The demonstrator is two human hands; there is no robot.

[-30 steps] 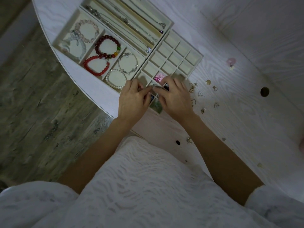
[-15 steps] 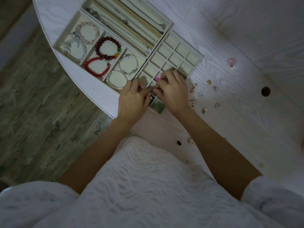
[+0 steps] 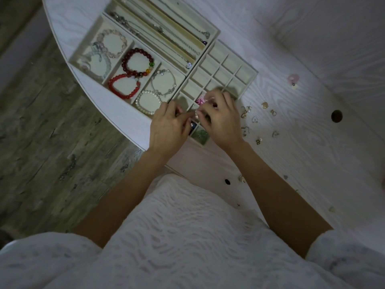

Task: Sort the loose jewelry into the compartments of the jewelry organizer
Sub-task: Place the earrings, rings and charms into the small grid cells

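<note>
A person's left hand point(image 3: 167, 127) and right hand point(image 3: 224, 119) meet over the near cells of a cream jewelry organizer point(image 3: 249, 79) at the centre of the frame, fingertips drawn together around a small pale piece point(image 3: 196, 112) too tiny to identify; how firmly either hand grips it cannot be told. The sorting looks well advanced: bracelets, among them a dark red bead bracelet point(image 3: 136, 63) and a pearl bracelet point(image 3: 149, 102), fill the sections at upper left, necklaces point(image 3: 166, 36) lie in the long slots at the top, and a pink flower piece point(image 3: 201, 100) sits in a small cell beside the right fingers. Most of the small grid cells still appear vacant. Left to sort, by the look of it, are the loose earrings and charms point(image 3: 255, 119) scattered on the white table point(image 3: 312, 153) right of centre, a pink ring-shaped piece point(image 3: 293, 78) farther right, and stray bits near the lower edge. A round hole point(image 3: 336, 116) in the tabletop lies close to the loose items.
</note>
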